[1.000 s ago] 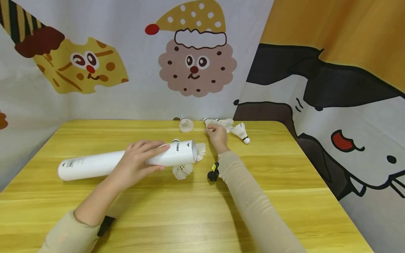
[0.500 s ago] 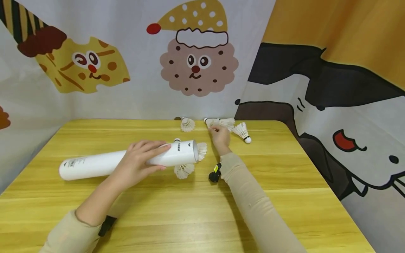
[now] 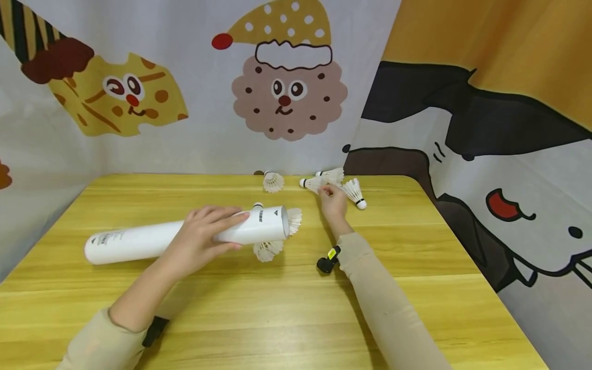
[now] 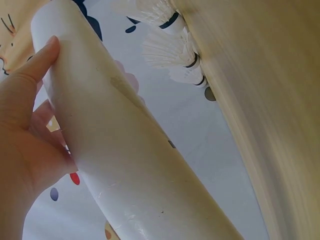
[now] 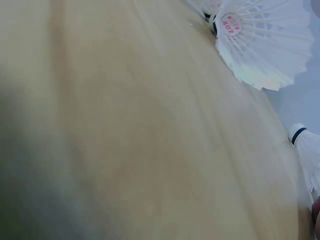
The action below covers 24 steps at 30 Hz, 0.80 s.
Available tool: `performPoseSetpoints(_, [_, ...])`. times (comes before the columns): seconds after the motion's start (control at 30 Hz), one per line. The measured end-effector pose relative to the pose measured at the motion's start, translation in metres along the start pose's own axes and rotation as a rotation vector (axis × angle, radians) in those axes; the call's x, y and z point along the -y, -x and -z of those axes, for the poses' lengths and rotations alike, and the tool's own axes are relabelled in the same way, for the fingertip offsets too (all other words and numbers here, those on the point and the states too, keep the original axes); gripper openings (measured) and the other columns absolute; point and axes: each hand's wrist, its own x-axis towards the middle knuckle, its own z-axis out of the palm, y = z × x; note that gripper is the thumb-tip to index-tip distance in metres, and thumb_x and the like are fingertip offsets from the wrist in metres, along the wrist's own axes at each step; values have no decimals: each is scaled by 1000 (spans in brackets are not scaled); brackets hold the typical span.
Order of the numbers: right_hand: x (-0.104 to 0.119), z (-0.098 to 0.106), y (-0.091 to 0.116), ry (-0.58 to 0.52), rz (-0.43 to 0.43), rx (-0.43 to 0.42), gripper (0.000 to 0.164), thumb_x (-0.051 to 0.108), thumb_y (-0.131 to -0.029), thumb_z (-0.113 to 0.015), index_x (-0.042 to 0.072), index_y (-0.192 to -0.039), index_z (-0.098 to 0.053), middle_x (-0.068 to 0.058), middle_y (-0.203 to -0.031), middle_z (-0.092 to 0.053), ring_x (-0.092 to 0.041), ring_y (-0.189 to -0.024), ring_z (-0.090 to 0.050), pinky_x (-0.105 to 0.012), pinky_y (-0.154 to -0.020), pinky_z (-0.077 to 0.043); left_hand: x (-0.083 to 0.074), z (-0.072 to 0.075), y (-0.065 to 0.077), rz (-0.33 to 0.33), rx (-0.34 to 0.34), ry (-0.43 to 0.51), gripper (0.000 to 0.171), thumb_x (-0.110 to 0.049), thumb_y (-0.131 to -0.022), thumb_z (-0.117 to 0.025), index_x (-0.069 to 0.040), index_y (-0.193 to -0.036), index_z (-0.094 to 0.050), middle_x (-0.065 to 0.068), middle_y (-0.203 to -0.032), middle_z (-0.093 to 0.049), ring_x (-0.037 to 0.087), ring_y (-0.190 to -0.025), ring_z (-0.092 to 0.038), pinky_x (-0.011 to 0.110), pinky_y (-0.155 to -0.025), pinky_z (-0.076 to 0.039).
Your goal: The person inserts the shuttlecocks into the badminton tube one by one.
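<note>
My left hand (image 3: pixel 203 234) grips a long white shuttlecock tube (image 3: pixel 139 242) from above, tilted across the table with its mouth at the right. In the left wrist view the thumb lies along the tube (image 4: pixel 110 120). At the back, my right hand (image 3: pixel 334 206) pinches the feather end of a white shuttlecock (image 3: pixel 312 183), whose cork points left. Another shuttlecock (image 3: pixel 334 175) lies just behind it, and a third shuttlecock (image 3: pixel 353 192) sits to the right, cork toward me. The right wrist view shows the pinched shuttlecock (image 5: pixel 309 152) at its right edge, by a fingertip.
Near the tube's mouth lie more shuttlecocks, one with its feathers (image 3: pixel 294 221) just past the rim and one (image 3: pixel 268 251) below it. A single shuttlecock (image 3: pixel 273 182) stands at the back edge of the wooden table (image 3: pixel 277 318). A printed curtain (image 3: pixel 194 149) hangs behind.
My right hand has moved a little to the right. The shuttlecock at its fingers has turned and come slightly forward, away from the one behind. The left hand and tube have stayed put.
</note>
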Motion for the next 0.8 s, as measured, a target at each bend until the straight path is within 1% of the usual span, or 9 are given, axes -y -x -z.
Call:
performPoseSetpoints(0.2, [0,9,4,-71,20,-2,9,9,-89,-68,1,-86,-71,-2,-71,-53,-14,-69,-48,-25,-63,-37,0,0,0,0,7,-2,69,-27,-72,-83,-22,-136,-56,5,-133,-57,27,-111,-51,46,-83,-33])
performPoseSetpoints(0.33, [5,15,10,-103,60,13,8,7,-90,-67,0,-87,-70,-3,-72,-52,-14,-69,-47,-25,-63,-37,0,0,-1,6,17,-4,69,-29,-73,-82,-23,-136,-56,5,-133,-56,26,-112,-51,46,-84,-33])
performPoseSetpoints(0.47, [14,24,17,-139,134,23,8,5,-89,-67,-2,-87,-68,-4,-71,-50,-15,-67,-45,-25,-61,-37,0,0,-1,8,17,0,70,-27,-71,-83,-23,-136,-56,7,-132,-57,26,-112,-51,46,-84,-32])
performPoseSetpoints(0.7, [34,46,37,-197,342,53,7,1,-88,-67,-6,-88,-66,-6,-69,-50,-15,-64,-45,-21,-58,-37,0,0,0,8,19,0,69,-29,-73,-82,-23,-136,-56,5,-132,-57,25,-112,-51,45,-85,-32])
performPoseSetpoints(0.8, [42,56,47,-246,379,76,8,1,-89,-67,-6,-88,-66,-8,-70,-51,-14,-64,-45,-19,-57,-37,0,-1,-1,4,15,0,69,-29,-72,-82,-23,-136,-56,4,-133,-56,25,-112,-51,45,-84,-32])
